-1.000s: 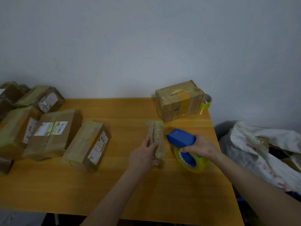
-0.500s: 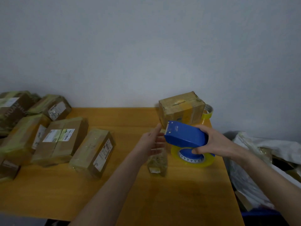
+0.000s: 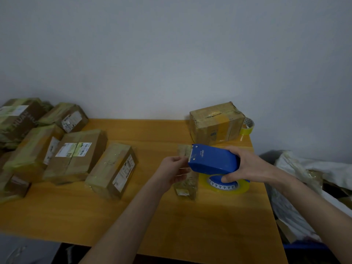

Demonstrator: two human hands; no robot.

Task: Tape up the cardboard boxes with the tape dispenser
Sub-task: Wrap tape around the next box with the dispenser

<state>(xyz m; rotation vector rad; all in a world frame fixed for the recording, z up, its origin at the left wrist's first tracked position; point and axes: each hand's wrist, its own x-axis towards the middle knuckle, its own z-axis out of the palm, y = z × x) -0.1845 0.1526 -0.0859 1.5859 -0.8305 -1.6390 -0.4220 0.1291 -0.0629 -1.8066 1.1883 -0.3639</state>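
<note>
My right hand (image 3: 249, 166) grips the blue tape dispenser (image 3: 213, 159), held level just above the table, its yellowish tape roll (image 3: 228, 187) hanging below. My left hand (image 3: 171, 172) is at the dispenser's toothed front edge, thumb and fingers pinching what looks like the clear tape end there. Beneath both hands a small narrow cardboard box (image 3: 185, 187), wrapped in tape, lies on the orange table (image 3: 152, 216), partly hidden by the dispenser.
A bigger cardboard box (image 3: 215, 122) stands at the back right, a spare tape roll (image 3: 247, 126) beside it. Several taped boxes (image 3: 76, 155) crowd the table's left side. A white sack (image 3: 304, 168) of packaging lies past the right edge.
My right hand has lifted the dispenser from beside the small box and turned it level. My left hand has let go of the box and closed on the tape at the dispenser's front.
</note>
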